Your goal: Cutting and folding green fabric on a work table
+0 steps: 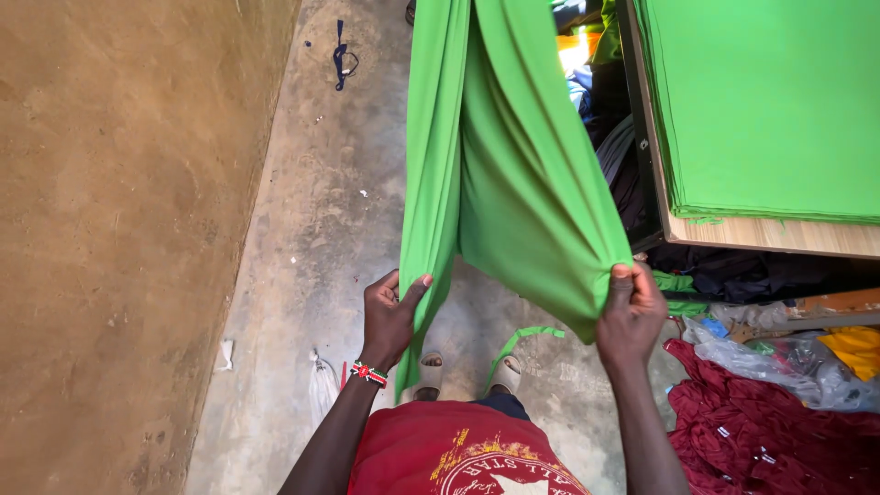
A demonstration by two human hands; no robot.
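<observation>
A long length of bright green cloth [513,156] hangs stretched from the top of the view down toward me. My left hand [390,316] grips its left edge, thumb over the fold, a beaded band on the wrist. My right hand [631,307] pinches the gathered right edge at about the same height. The cloth sags in folds between the two hands. A thin green strip [527,337] dangles below it, above my sandalled feet.
A table [779,236] at the right carries a flat stack of green cloth [770,101]. Under and beside it lie dark garments, a maroon cloth heap [761,431], plastic bags and a yellow piece. A brown wall [119,229] runs along the left of the concrete floor [321,183].
</observation>
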